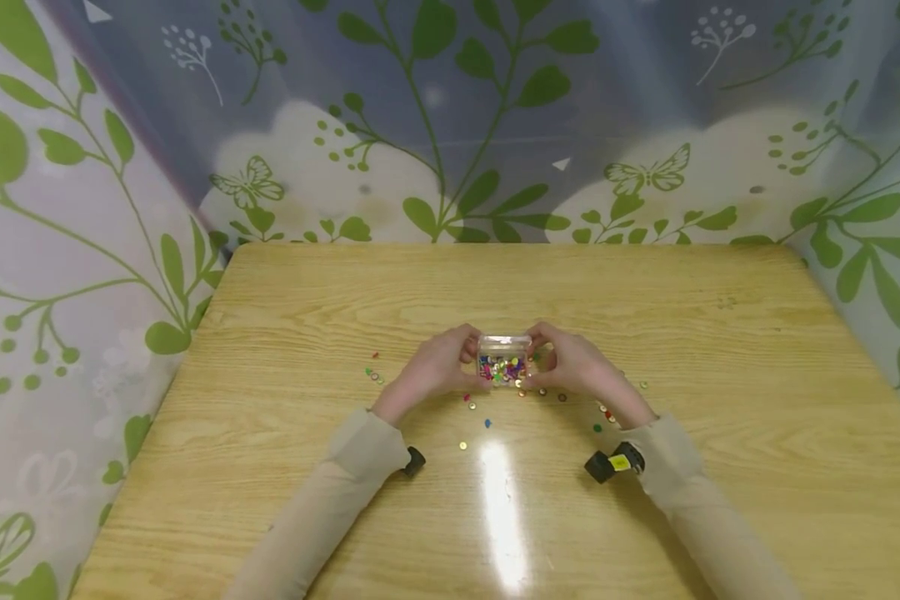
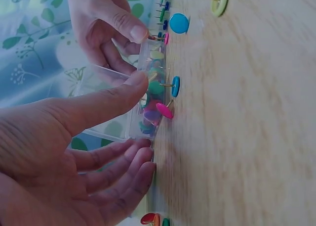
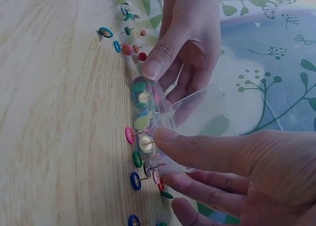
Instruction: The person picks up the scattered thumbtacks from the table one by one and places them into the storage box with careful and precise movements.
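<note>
A small clear plastic box stands on the table, holding many colourful thumbtacks. Its clear lid is raised on the far side. At the box's left end, my left hand grips it, thumb by the near wall and fingers around the side. My right hand holds the opposite end in a similar way. Beside the left thumb, a pink thumbtack and a blue thumbtack lie outside the box. Another pink thumbtack shows near the right thumb.
Loose thumbtacks lie scattered on the wooden table, including a yellow one, a blue one and a green one. Several more are left of the left hand. A leaf-patterned curtain borders the table's back and sides.
</note>
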The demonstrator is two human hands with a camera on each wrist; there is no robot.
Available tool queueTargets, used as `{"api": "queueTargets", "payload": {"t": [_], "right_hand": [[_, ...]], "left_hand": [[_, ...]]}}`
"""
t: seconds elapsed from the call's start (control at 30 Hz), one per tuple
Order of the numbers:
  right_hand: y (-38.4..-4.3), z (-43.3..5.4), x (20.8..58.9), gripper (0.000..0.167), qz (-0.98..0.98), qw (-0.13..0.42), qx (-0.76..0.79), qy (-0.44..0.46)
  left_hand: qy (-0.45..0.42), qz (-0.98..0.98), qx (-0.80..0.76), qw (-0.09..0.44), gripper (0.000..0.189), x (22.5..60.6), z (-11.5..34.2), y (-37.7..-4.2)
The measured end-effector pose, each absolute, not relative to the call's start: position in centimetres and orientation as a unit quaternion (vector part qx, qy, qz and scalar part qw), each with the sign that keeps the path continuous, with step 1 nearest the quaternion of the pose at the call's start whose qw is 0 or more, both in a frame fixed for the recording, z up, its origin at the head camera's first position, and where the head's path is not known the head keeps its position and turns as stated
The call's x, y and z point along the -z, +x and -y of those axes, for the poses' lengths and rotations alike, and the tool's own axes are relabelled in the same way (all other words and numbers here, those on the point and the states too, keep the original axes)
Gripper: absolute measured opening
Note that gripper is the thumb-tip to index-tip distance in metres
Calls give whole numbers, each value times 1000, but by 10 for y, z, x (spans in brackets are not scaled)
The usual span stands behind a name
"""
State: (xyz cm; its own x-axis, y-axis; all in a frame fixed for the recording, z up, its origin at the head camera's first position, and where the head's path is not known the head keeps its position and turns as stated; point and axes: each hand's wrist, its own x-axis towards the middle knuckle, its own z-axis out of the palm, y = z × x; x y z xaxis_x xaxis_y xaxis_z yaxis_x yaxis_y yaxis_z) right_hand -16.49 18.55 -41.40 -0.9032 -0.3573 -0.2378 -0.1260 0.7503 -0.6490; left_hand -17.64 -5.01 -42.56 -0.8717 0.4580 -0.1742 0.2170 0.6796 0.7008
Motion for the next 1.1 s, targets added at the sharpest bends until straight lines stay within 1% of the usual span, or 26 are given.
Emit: {"api": "queueTargets", "payload": {"t": [0.2,0.43,0.57,0.63,0.73,0.87,1.0,1.1], "right_hand": [[-162,-185,412,66,-918,177,329,-133],[-160,-184,411,64,-918,179,329,-132],[-161,-190,410,61,-908,179,347,-153],[-163,-198,407,56,-902,168,360,-168],[-167,-213,399,44,-905,125,367,-177],[-171,-237,385,29,-923,77,351,-140],[-170,-254,375,25,-940,53,320,-106],[-166,-263,374,21,-952,41,286,-102]], "left_hand": [[216,-899,-342,168,70,425,48,-177],[217,-901,-336,167,66,425,47,-177],[219,-903,-330,166,64,426,46,-177],[218,-903,-328,169,62,426,46,-177],[214,-903,-328,175,63,427,46,-177],[209,-902,-333,182,65,426,46,-177],[205,-901,-335,183,64,426,47,-176],[203,-902,-334,184,65,426,47,-176]]}}
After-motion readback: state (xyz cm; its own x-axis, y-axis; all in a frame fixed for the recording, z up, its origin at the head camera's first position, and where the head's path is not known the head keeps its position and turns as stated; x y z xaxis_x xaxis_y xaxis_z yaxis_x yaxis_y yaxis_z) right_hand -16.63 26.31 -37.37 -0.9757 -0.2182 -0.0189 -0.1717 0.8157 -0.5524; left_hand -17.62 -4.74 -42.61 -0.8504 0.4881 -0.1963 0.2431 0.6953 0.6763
